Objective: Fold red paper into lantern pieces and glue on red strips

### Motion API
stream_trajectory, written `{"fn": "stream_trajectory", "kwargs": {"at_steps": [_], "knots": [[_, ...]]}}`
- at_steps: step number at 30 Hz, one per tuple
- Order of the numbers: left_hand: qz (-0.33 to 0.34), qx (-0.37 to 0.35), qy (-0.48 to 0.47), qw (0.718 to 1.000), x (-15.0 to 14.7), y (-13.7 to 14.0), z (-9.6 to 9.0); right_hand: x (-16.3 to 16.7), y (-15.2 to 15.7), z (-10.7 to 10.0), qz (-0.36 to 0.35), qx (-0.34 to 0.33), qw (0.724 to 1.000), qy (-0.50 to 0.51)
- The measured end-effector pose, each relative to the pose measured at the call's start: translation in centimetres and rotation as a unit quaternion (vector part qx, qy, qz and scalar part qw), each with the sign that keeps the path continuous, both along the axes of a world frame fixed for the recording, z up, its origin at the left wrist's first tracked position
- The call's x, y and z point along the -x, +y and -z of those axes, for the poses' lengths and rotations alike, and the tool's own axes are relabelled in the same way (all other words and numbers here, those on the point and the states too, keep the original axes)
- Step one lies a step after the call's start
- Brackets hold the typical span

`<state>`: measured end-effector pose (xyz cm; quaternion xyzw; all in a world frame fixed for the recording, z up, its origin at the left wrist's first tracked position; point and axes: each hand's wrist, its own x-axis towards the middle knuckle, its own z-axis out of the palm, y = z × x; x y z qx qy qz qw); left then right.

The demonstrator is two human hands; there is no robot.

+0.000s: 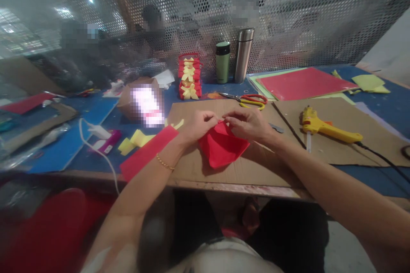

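Note:
Both my hands pinch the top edge of a folded red piece, which looks like felt or soft paper, above a cardboard sheet. My left hand closes on its upper left, and my right hand grips its upper right, fingertips almost meeting. The red piece hangs in a pouch-like shape, its lower corner near the cardboard. Left of my left forearm lies a flat red strip beside yellow pieces. A grey blade-like piece lies partly behind my right hand.
A yellow glue gun with a black cord rests at right. Scissors lie behind my hands. Farther back stand stacked red pieces with yellow bows, a green tumbler and a steel flask. Red sheets lie at back right.

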<state>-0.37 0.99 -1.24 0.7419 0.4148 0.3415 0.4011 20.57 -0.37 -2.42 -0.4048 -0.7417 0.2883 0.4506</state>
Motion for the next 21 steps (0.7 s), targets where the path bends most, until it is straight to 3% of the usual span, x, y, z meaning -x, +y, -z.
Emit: {"fn": "stream_trajectory", "kwargs": {"at_steps": [2,5,21], "knots": [[0.000,-0.009,0.003,1.000,-0.01,0.07,-0.09,0.00,-0.07,-0.24,-0.004,0.066,0.998,0.019],[0.016,-0.029,0.019,0.999,-0.02,0.04,-0.22,0.13,-0.45,-0.59,-0.021,0.111,0.993,0.027],[0.028,-0.074,0.079,0.994,-0.17,-0.30,-0.68,0.34,-0.64,-0.60,-0.056,0.123,0.991,0.012]]}}
